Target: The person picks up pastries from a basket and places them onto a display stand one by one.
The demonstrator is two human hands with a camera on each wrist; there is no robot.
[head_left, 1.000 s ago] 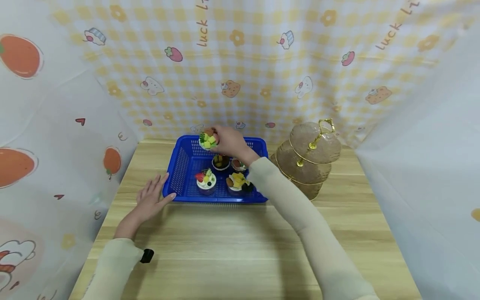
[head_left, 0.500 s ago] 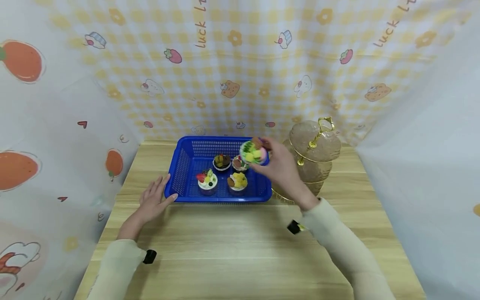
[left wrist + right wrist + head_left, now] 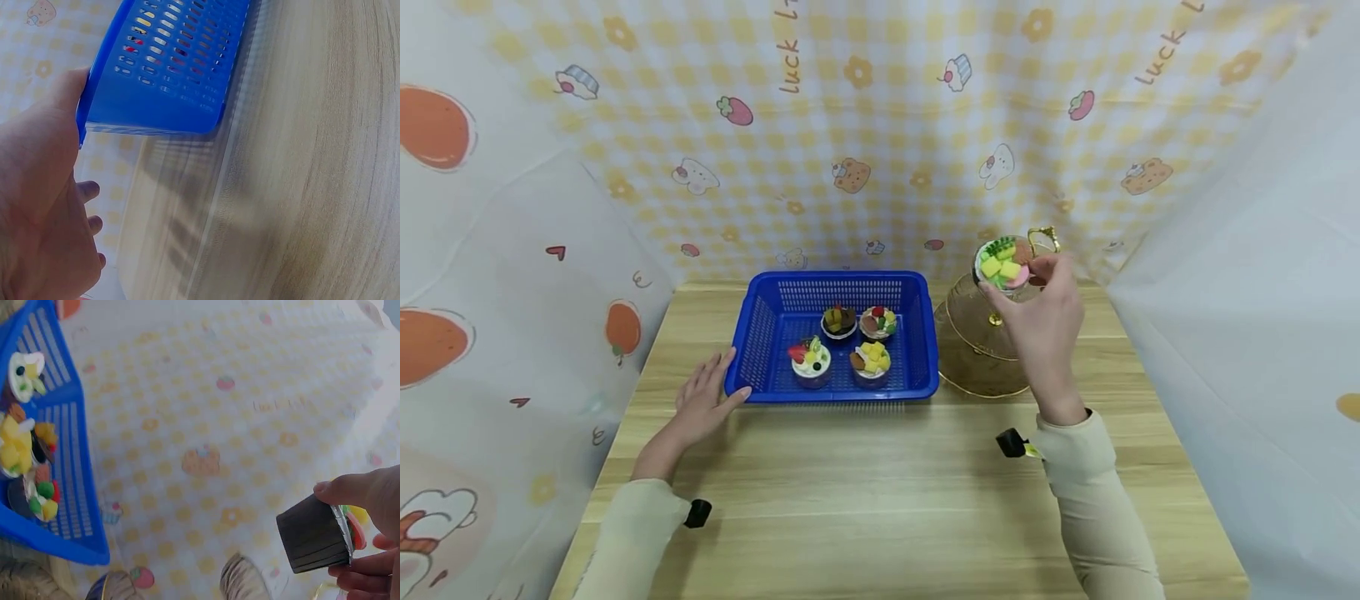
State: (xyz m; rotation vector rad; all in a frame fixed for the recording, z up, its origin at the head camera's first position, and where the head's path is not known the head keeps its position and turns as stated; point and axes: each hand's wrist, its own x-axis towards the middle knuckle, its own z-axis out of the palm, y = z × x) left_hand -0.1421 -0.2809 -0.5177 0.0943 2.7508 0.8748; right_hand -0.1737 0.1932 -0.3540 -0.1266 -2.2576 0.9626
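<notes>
My right hand (image 3: pixel 1047 304) pinches a toy cupcake (image 3: pixel 1002 265) by its sides, over the tiered stand (image 3: pixel 973 367). The cupcake has a dark cup (image 3: pixel 314 537) and a topping of yellow cubes, green pieces and a pink part. In the head view it hides most of the stand's top tier. My left hand (image 3: pixel 703 398) rests at the left rim of the blue basket (image 3: pixel 741 333), its fingers straight and spread. In the left wrist view that hand (image 3: pixel 44 187) touches the basket's corner (image 3: pixel 156 112). Several other cupcakes sit in the basket, one with a strawberry (image 3: pixel 811 364).
The stand has clear brownish plates with gold rims and a gold handle (image 3: pixel 1043 240) on top. It stands just right of the basket on a wooden table (image 3: pixel 850 492). A yellow checked cloth (image 3: pixel 850 125) hangs behind, with pale printed sheets at both sides.
My right hand has carried the cupcake from over the basket's back to the right, now above the stand. My left hand stays at the basket's rim.
</notes>
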